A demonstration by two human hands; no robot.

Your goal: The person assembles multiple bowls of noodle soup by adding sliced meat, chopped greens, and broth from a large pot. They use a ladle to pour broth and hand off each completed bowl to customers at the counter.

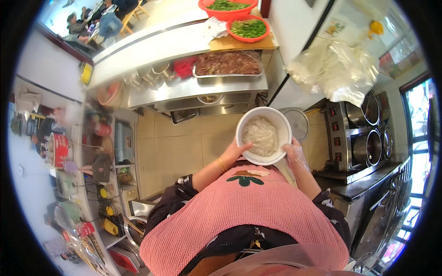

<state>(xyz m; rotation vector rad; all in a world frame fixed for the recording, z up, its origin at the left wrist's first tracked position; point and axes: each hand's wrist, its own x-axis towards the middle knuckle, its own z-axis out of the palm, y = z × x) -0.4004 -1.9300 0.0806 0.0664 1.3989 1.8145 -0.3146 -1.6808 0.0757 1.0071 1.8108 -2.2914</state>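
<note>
A white bowl (286, 125) is held in front of my apron between both hands. Pale, wet-looking strands like noodles (261, 135) lie inside it. My left hand (235, 151) grips the near left rim, its thumb over the edge. On the near right side, my right hand (295, 155) clasps the rim; it seems to wear a thin clear plastic glove. The fingers under the bowl are hidden. Just beyond the bowl on the right is a round metal lid or pot top (296, 124), partly covered by the bowl.
Ahead stands a steel counter (156, 99) with a tray of sliced brown meat (230, 63). Above it sit red baskets of chopped greens (248, 29). Clear plastic bags (338, 69) hang at right, near a stove with pots (367, 147). Cluttered shelves (106, 184) line the left.
</note>
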